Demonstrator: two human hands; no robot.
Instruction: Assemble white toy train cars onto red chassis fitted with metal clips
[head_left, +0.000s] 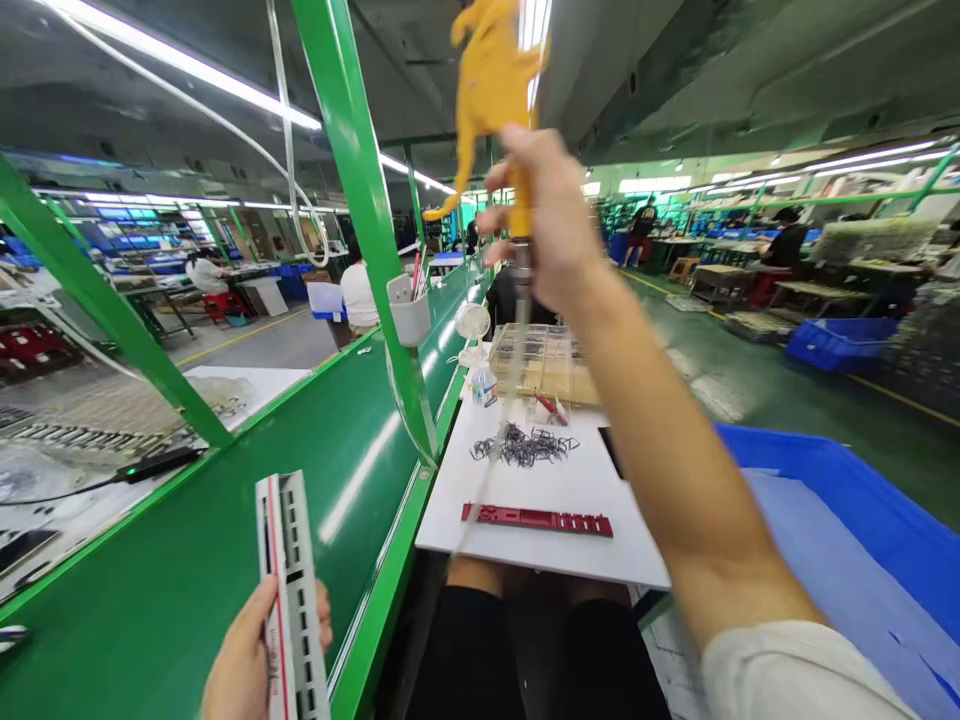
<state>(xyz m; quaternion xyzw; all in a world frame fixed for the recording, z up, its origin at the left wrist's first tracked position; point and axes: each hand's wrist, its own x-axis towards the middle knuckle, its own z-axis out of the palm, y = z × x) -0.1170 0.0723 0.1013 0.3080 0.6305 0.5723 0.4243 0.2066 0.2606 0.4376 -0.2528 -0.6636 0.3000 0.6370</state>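
Two hands: right hand [540, 215] high, left hand [251, 660] over green bench [187, 590].

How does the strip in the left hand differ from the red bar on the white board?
The pale slotted strip has a red stripe; the red slotted bar is all red. The strip stands upright in the left hand; the bar lies flat on the white board. Both have rectangular slots.

The long, bare right arm [660, 430] stretches up and away, and the right hand [544, 215] is closed in a tight grip up high. The bare left hand [251, 655] is down low, with its fingers curled around from behind.
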